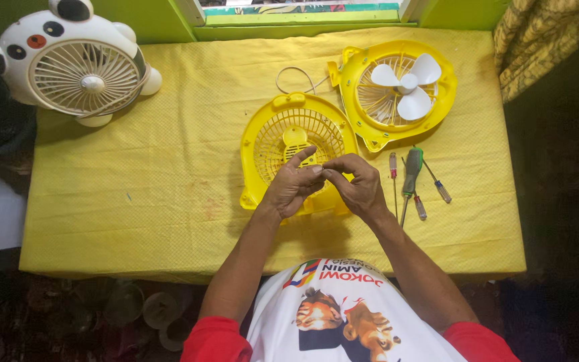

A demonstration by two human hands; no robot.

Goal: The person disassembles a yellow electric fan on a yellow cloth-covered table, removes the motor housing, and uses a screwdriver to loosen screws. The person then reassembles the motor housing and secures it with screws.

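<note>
My left hand [294,186] and my right hand [356,184] meet over the lower part of a yellow fan grille cover [283,127] that lies flat on the table. Their fingertips pinch together around something very small that I cannot make out. Behind it to the right lies the other yellow fan housing [437,87] with a white three-blade propeller [407,84] inside. A thin white cord [293,72] loops between the two halves.
Several screwdrivers [411,171] lie right of my right hand, one with a green handle. A white animal-shaped fan [78,64] stands at the back left corner. The yellow tablecloth [142,181] covers the table; a patterned curtain [544,40] hangs at the right.
</note>
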